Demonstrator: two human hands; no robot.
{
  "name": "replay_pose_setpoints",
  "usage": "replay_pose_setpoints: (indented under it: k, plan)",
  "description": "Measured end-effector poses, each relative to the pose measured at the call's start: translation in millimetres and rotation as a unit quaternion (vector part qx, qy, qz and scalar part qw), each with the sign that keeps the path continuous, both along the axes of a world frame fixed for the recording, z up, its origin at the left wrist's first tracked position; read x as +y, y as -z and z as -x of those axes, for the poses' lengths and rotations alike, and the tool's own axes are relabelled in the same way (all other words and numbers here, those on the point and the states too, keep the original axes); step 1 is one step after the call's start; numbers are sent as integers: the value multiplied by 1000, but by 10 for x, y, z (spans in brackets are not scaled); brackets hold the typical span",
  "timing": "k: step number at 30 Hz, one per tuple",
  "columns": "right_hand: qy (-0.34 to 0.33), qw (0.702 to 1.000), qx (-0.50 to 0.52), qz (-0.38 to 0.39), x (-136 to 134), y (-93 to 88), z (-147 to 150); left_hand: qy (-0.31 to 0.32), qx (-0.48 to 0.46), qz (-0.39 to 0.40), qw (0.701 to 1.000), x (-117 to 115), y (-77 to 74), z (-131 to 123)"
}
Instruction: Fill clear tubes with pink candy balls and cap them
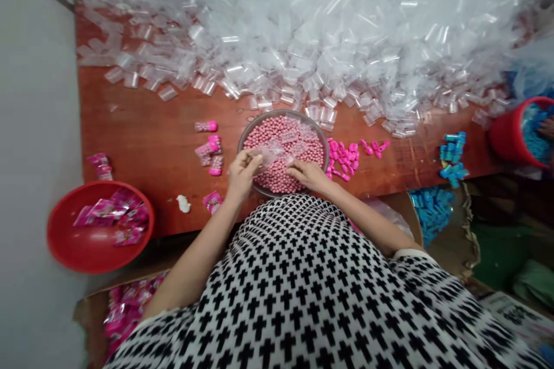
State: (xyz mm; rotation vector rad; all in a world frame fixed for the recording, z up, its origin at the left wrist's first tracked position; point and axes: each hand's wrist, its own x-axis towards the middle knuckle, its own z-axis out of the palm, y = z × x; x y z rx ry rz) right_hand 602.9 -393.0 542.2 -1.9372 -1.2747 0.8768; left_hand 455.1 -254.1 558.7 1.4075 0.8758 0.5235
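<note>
A round basin point(240, 157) full of small pink beads point(277, 181) stands in front of my body, with several clear plastic tubes point(298, 147) lying on the beads. Above the basin's left side, my left hand point(245, 170) is closed in a pinch on a clear plastic tube point(266, 155). My right hand point(309, 174) reaches over the right part of the basin, thumb and fingers pinched low over the beads. Something small and see-through shows at its fingertips, too blurred to name. Pink plastic caps point(344, 158) lie just right of the basin.
Clear tubes point(346, 29) are heaped along the back. Pink-capped filled tubes point(212, 147) lie left of the basin. A red bowl point(86, 253) holds pink packets. At right are blue tubes point(452, 155), a red bucket point(506, 135) and another person's hand point(547, 127).
</note>
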Motion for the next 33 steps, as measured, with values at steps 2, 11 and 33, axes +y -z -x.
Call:
replay_pose_setpoints:
  k: [2,11,33]
  plan:
    - [-42,996,-62,42,-32,124,6,17,20,-9,1000,37,8,140]
    - [21,999,3,-46,286,258,-296,282,288,-378,833,43,-46,86]
    - [275,934,-109,203,-956,757,-1045,137,-43,16,989,-317,440,-310]
